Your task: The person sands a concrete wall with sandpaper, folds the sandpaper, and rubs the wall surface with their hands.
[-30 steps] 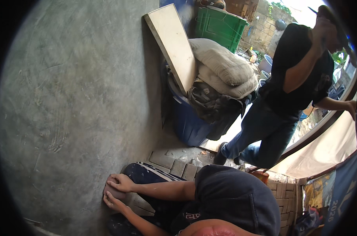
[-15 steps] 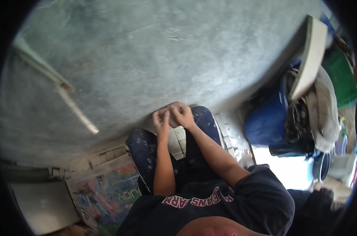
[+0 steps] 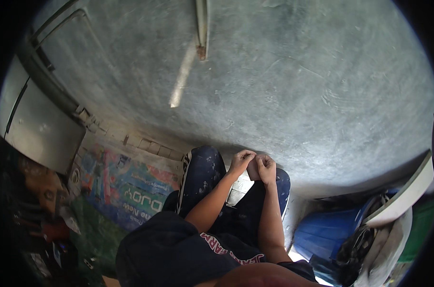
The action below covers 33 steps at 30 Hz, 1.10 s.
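Note:
Both my hands are close together in front of my knees, near the foot of the grey wall (image 3: 293, 86). A small brown flat piece (image 3: 253, 173), perhaps sandpaper, hangs from my right hand (image 3: 267, 170), whose thumb and fingers close on it. My left hand (image 3: 241, 163) is at the piece's upper left edge, with thumb and fingertips pinched together. Whether the left fingertips grip that edge or something smaller cannot be made out. My knees, in dark paint-spotted trousers (image 3: 202, 167), stand on either side of my hands.
A metal bar (image 3: 202, 28) runs down the wall ahead. At left are a grey metal panel (image 3: 45, 126) and a colourful printed sheet (image 3: 126, 182) on the floor. To the right stands a blue bin (image 3: 322, 234) with sacks and a pale curved board (image 3: 403, 196).
The view has swung to the right, showing more of the left side. My hands stay together at the brown piece, the left fingertips now pinched above its edge.

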Motion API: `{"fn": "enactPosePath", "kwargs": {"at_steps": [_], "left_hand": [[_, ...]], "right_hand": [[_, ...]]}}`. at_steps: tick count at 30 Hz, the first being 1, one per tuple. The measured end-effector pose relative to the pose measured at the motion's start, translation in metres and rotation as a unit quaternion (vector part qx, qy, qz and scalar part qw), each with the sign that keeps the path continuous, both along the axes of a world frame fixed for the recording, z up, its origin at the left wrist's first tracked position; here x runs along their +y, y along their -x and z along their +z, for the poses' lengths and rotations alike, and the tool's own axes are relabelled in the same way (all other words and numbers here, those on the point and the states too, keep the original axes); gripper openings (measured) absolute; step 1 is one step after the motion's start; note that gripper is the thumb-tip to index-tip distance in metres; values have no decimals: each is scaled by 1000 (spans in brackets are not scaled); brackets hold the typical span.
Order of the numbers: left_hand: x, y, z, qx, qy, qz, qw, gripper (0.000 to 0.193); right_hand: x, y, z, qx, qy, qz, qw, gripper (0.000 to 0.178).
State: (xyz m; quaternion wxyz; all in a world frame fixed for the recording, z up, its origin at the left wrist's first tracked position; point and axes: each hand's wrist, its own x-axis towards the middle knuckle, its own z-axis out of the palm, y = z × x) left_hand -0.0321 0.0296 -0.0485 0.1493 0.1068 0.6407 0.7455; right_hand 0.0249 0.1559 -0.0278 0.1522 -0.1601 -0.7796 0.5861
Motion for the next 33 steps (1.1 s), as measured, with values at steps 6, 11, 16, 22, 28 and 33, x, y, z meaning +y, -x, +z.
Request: {"fn": "enactPosePath", "kwargs": {"at_steps": [6,11,16,22,28,33], "left_hand": [[10,0,-10,-20,12,69,997,22],[5,-4,-10,-49,144,60,987,33],[3,-10,6,-108,135,0,985,41],[6,-7,-9,-121,76,34,989,38],[9,-8,-5,-132,74,45,987,40],[14,-11,-10,-138,78,34,987,39]], "right_hand": [[-3,2,8,17,-46,0,999,26],[-2,2,9,3,-119,17,993,24],[0,-3,16,-18,-198,8,980,29],[-4,-4,23,-71,-241,16,968,38],[-6,-9,37,-108,-278,47,953,48],[-3,-10,32,-116,-301,47,946,48]]}}
